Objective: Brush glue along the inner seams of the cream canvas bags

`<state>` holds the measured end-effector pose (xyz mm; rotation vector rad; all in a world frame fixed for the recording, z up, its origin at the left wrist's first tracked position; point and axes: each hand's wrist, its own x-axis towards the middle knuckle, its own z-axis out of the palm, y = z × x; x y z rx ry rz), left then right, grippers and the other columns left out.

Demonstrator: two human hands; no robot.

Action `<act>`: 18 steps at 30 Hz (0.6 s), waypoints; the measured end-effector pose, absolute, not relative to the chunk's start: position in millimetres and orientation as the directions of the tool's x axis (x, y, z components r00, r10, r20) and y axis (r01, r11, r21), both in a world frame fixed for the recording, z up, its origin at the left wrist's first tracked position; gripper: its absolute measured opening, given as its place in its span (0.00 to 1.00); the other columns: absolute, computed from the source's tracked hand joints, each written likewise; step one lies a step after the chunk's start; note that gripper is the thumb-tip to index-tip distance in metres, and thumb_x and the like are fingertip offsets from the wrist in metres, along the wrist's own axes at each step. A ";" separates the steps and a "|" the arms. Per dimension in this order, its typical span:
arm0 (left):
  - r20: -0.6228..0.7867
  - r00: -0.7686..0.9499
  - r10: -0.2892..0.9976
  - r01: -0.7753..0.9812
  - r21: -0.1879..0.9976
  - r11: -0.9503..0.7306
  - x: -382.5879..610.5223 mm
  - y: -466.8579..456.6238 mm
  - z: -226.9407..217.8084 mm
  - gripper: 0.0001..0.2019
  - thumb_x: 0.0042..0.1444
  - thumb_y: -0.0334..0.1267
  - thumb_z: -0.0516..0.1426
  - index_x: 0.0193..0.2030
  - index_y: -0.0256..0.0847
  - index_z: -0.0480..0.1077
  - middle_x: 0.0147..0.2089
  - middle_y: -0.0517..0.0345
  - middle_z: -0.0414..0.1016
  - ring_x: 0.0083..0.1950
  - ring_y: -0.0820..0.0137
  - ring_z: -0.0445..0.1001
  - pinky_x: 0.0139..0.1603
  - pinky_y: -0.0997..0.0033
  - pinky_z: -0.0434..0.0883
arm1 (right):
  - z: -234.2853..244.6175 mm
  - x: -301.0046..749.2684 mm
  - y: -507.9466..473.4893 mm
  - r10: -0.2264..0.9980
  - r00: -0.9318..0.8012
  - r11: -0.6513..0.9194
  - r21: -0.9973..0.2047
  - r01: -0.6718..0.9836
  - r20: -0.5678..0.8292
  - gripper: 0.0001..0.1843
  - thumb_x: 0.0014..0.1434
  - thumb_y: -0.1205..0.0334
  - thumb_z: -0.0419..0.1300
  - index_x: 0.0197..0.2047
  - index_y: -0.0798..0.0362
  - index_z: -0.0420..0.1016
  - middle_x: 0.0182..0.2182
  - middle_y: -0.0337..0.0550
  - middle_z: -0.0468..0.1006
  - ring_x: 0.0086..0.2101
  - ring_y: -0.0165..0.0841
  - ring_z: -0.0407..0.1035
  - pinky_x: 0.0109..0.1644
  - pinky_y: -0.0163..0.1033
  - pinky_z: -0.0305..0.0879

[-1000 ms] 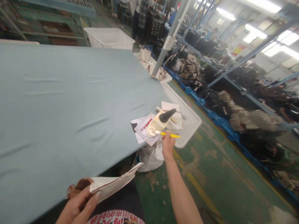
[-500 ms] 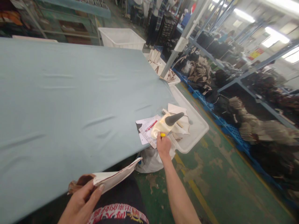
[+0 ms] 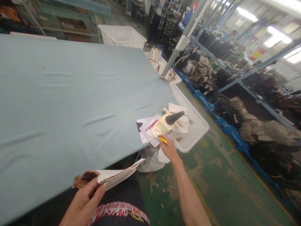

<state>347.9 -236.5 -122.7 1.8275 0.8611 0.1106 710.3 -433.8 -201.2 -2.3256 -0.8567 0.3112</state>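
My left hand (image 3: 86, 199) pinches a folded cream-coloured cloth piece (image 3: 121, 178) with a brown part at its left end, held low in front of the table edge. At the table's right corner my right hand (image 3: 169, 149) grips a thin yellow-handled tool (image 3: 164, 140). The tool's far end is against or inside a translucent cream container (image 3: 162, 125) with a dark cone-shaped end; its tip is hidden. Printed papers (image 3: 149, 130) with a red pen (image 3: 152, 124) on them lie left of the container.
A table with a blue-grey cover (image 3: 70, 110) spreads to the left. Beyond its right edge stands a white tub (image 3: 201, 130) with cream pieces (image 3: 180, 110). A grey plastic bag (image 3: 151, 160) hangs below the corner. A metal post (image 3: 175, 56) rises behind, and blue pallets (image 3: 221, 119) with stacked goods line the right.
My right hand has shifted slightly right and turned, and more of the yellow handle shows. My left hand and the cloth piece have moved a little to the right.
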 end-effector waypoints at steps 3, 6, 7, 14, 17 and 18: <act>-0.310 0.742 0.594 0.489 0.857 -0.163 349.8 -239.2 -121.0 0.20 0.66 0.53 0.58 0.54 0.48 0.85 0.50 0.57 0.89 0.47 0.57 0.86 0.56 0.65 0.82 | -197.8 713.2 -442.2 0.695 0.719 -0.560 -0.635 0.532 -0.011 0.16 0.72 0.52 0.63 0.55 0.53 0.78 0.52 0.47 0.81 0.50 0.40 0.78 0.57 0.53 0.77; -0.311 0.747 0.588 0.479 0.865 -0.151 352.7 -241.5 -117.0 0.20 0.66 0.54 0.58 0.52 0.48 0.86 0.49 0.58 0.89 0.46 0.57 0.86 0.56 0.67 0.81 | -193.6 714.3 -447.6 0.728 0.686 -0.536 -0.634 0.558 -0.012 0.16 0.72 0.52 0.63 0.55 0.53 0.78 0.52 0.47 0.81 0.51 0.40 0.78 0.59 0.55 0.75; -0.315 0.744 0.589 0.479 0.866 -0.142 353.9 -242.5 -114.8 0.20 0.66 0.54 0.58 0.52 0.48 0.86 0.49 0.58 0.89 0.47 0.57 0.86 0.56 0.67 0.81 | -192.3 713.8 -448.9 0.735 0.678 -0.530 -0.634 0.564 -0.011 0.16 0.73 0.51 0.63 0.55 0.53 0.78 0.52 0.47 0.81 0.52 0.41 0.77 0.60 0.55 0.75; -0.370 0.671 0.643 0.502 0.864 -0.026 363.6 -252.9 -99.6 0.20 0.64 0.52 0.59 0.51 0.45 0.86 0.49 0.56 0.89 0.50 0.55 0.85 0.62 0.63 0.78 | -186.0 704.0 -457.9 0.735 0.678 -0.517 -0.659 0.547 -0.013 0.15 0.72 0.53 0.58 0.54 0.48 0.80 0.52 0.49 0.84 0.53 0.44 0.77 0.61 0.54 0.71; -0.379 0.678 0.630 0.503 0.864 -0.023 366.5 -252.0 -97.5 0.20 0.64 0.52 0.58 0.50 0.45 0.86 0.49 0.56 0.89 0.49 0.56 0.85 0.63 0.63 0.77 | -181.7 701.2 -461.2 0.721 0.692 -0.511 -0.695 0.506 -0.026 0.14 0.69 0.53 0.59 0.52 0.44 0.82 0.51 0.48 0.85 0.52 0.46 0.78 0.60 0.53 0.71; -0.379 0.690 0.617 0.507 0.861 -0.037 367.1 -250.5 -96.9 0.20 0.64 0.52 0.58 0.50 0.45 0.86 0.48 0.56 0.89 0.48 0.56 0.86 0.63 0.63 0.78 | -179.6 700.4 -462.2 0.715 0.698 -0.506 -0.712 0.487 -0.031 0.13 0.67 0.53 0.60 0.51 0.44 0.82 0.50 0.47 0.85 0.52 0.46 0.78 0.60 0.53 0.71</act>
